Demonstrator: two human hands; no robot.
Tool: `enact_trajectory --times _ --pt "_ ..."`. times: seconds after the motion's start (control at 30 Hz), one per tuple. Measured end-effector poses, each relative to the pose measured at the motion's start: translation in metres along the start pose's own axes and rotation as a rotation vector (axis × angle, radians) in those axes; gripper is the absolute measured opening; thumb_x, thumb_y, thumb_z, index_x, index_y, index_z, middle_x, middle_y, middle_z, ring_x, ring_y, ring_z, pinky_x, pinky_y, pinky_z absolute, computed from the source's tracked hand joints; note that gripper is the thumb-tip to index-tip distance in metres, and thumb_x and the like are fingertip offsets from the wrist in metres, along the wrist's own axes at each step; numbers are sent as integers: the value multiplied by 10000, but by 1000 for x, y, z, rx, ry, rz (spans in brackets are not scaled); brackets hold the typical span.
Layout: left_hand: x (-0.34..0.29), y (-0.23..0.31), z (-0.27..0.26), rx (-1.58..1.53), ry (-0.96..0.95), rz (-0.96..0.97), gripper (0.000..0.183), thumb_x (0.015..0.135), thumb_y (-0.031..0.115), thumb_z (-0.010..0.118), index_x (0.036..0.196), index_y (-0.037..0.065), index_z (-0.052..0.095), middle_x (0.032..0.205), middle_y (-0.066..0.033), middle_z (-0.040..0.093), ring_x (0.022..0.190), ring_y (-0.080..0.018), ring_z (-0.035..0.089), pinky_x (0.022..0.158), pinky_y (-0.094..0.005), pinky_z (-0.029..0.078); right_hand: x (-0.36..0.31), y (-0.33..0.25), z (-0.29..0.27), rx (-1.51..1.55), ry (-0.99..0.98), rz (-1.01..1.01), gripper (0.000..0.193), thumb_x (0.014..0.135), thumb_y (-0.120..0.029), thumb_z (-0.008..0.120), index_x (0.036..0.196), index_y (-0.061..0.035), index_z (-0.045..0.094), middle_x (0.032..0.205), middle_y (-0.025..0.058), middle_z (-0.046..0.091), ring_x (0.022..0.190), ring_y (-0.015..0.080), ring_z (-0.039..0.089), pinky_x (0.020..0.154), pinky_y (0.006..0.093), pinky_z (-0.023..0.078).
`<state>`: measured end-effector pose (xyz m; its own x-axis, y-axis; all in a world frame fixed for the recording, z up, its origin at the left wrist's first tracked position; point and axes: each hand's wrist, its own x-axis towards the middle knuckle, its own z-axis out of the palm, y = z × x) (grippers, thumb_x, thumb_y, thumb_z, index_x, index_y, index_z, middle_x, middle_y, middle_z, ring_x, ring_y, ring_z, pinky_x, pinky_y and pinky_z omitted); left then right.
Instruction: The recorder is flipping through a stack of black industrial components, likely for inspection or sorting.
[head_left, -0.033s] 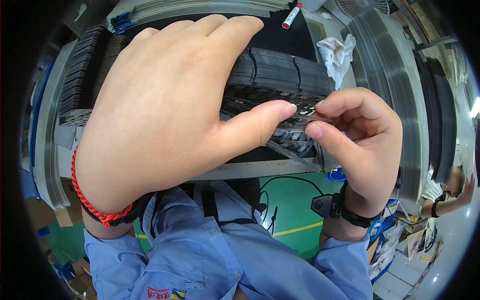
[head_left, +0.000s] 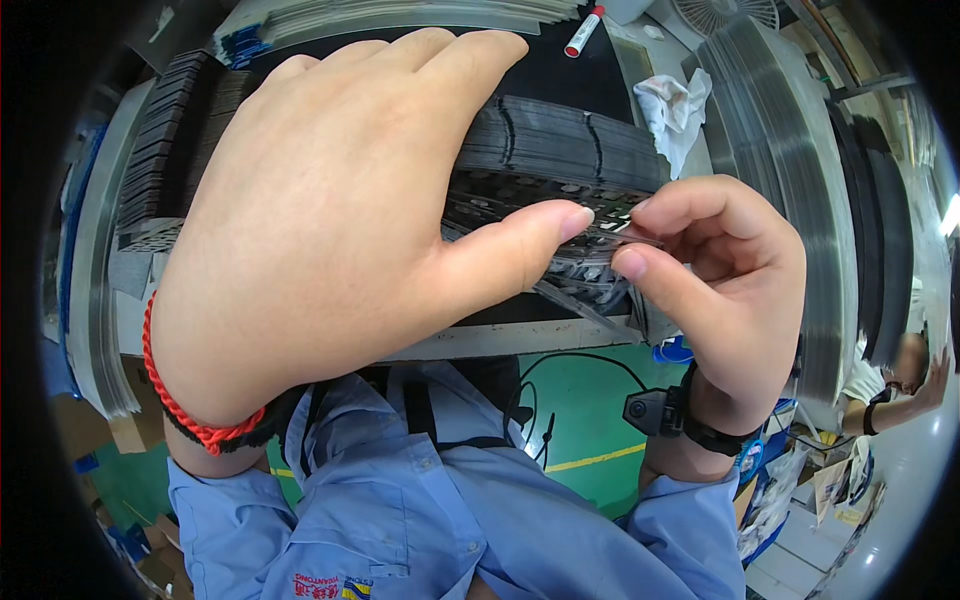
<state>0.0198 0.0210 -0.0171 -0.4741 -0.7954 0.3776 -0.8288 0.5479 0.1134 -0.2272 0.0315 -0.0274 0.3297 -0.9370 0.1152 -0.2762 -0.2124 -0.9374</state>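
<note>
My left hand (head_left: 330, 200) hovers or rests, back up, over a stack of thin dark sheets (head_left: 560, 140) with two black lines across its edge. Its thumb reaches right toward loose thin pieces with cut-out patterns (head_left: 600, 285) in front of the stack; the left palm's underside is hidden. My right hand (head_left: 735, 270) is pinched, thumb and index finger closing at the end of a thin, see-through strip (head_left: 635, 237) among these pieces. How far the strip runs under my left thumb cannot be made out.
Dark sheets (head_left: 165, 140) stand in a row at left. Behind lie a red-and-white marker (head_left: 584, 32) and crumpled white tissue (head_left: 675, 110). Tall clear sheet stacks (head_left: 770, 180) line the right, below a fan (head_left: 725, 14). The table's front edge (head_left: 500, 338) is near my body. Another person's arm (head_left: 900, 408) shows far right.
</note>
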Motion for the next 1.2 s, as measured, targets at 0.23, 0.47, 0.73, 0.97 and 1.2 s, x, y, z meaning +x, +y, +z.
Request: enact_trajectory --times 0.23,0.47,0.73,0.97,1.2 --pt "0 -1 2 -14 7 14 736 795 350 759 1421 28 545 1184 -187 660 1100 -358 627 945 -414 458 1 -1 -5 -7 -36 -67 290 867 -16 762 1135 55 674 1026 101 713 900 141 686 817 266 531" --pt "0 -1 1 -13 -2 17 751 787 356 765 1425 28 542 1181 -180 659 1098 -348 628 936 -414 458 8 -10 -3 -272 -66 -299 192 763 25 785 950 -1 746 953 106 710 789 118 618 670 232 435" --pt "1 -1 1 -13 -3 23 754 778 362 778 1415 30 548 1162 -165 665 1069 -333 631 911 -408 452 12 -30 -8 -564 -115 -384 168 733 -3 776 896 -36 754 802 28 611 669 105 483 558 252 311" --pt "0 -1 3 -25 32 21 752 773 373 786 1402 30 557 1149 -158 671 1028 -324 638 872 -400 449 17 -32 -6 -611 -190 -369 166 775 -12 747 941 -13 748 794 56 608 673 131 508 577 268 341" --pt "3 -1 8 -47 50 33 755 766 378 787 1393 23 561 1129 -161 674 1006 -329 640 854 -407 451 21 -36 0 -662 -171 -390 160 750 2 732 907 -21 740 783 57 617 672 141 537 564 278 361"
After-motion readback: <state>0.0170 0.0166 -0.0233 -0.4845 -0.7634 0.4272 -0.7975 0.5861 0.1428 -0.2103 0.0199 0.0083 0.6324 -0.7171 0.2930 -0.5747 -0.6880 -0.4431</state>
